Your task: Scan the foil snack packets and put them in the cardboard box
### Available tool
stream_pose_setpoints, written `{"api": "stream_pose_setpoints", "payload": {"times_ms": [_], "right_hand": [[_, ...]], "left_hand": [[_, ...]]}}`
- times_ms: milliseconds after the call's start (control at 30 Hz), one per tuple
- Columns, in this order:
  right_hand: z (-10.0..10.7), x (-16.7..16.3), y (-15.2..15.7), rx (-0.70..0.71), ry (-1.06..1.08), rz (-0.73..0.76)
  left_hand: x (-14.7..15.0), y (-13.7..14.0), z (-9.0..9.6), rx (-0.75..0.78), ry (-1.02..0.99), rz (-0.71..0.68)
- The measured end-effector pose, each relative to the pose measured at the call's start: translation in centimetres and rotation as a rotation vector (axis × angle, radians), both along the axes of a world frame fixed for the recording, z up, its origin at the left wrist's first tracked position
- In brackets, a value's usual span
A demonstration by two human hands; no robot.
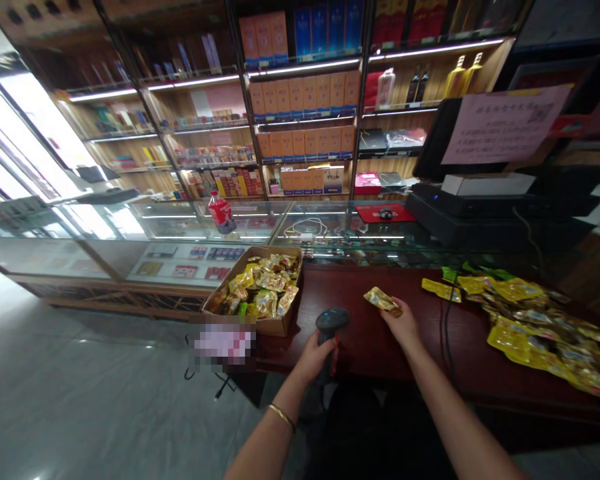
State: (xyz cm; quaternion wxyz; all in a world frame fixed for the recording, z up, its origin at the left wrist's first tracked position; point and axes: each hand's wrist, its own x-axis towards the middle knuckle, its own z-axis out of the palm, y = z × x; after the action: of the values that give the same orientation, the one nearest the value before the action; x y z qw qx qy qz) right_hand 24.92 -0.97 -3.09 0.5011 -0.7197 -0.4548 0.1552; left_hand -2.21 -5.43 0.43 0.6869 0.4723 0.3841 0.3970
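My left hand (317, 359) is wrapped round the grip of a dark barcode scanner (332, 320), held upright at the front edge of the dark red table (350, 283). To its right, my right hand (401, 321) pinches a gold snack packet (380, 300) above the table top. A cardboard box (275, 325) at the left holds several gold, yellow and green packets (267, 283). On the right side of the table lies a spread heap of similar packets (530, 320), with a black cable between it and my right hand.
Behind the table runs a glass display counter (180, 257) with a red-labelled bottle (221, 213) on it. A monitor with a pink paper sign (503, 127) stands at the right, near a mouse (386, 213) on a red mat. Shelves of boxed goods (303, 97) line the wall.
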Motion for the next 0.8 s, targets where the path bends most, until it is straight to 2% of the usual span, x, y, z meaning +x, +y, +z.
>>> {"api": "stream_pose_setpoints", "payload": {"times_ms": [100, 200, 300, 367, 433, 500, 633, 700, 733, 800], "right_hand": [[3.8, -3.8, 3.3, 0.043, 0.286, 0.211], [9.3, -10.4, 7.3, 0.118, 0.369, 0.445], [14.1, -16.2, 10.8, 0.144, 0.259, 0.586], [15.5, -17.7, 12.2, 0.179, 0.068, 0.599], [14.9, -16.7, 12.7, 0.176, -0.140, 0.565], [12.6, -13.3, 12.1, 0.071, -0.313, 0.472], [6.7, -1.8, 9.0, -0.367, -0.518, 0.056], [4.4, 4.1, 7.4, -0.524, -0.566, -0.162], [3.6, 6.4, 6.7, -0.587, -0.594, -0.219], [2.8, 9.3, 5.3, -0.684, -0.669, -0.241]], "left_hand": [[0.1, 0.2, -0.2, -0.006, -0.015, 0.021], [0.0, 0.3, -0.4, -0.018, -0.008, 0.035], [0.0, 0.6, -0.9, -0.021, 0.009, 0.042], [0.0, 0.8, -1.3, -0.018, 0.016, 0.055], [0.0, 1.0, -1.7, -0.016, 0.018, 0.059], [0.0, 1.2, -1.8, -0.016, 0.020, 0.055], [-0.1, 1.2, -1.8, -0.013, 0.014, 0.038], [-0.2, 1.2, -1.6, -0.021, 0.005, 0.024], [-0.2, 1.1, -1.5, -0.029, 0.002, 0.019], [-0.2, 1.1, -1.3, -0.043, -0.002, 0.014]]}}
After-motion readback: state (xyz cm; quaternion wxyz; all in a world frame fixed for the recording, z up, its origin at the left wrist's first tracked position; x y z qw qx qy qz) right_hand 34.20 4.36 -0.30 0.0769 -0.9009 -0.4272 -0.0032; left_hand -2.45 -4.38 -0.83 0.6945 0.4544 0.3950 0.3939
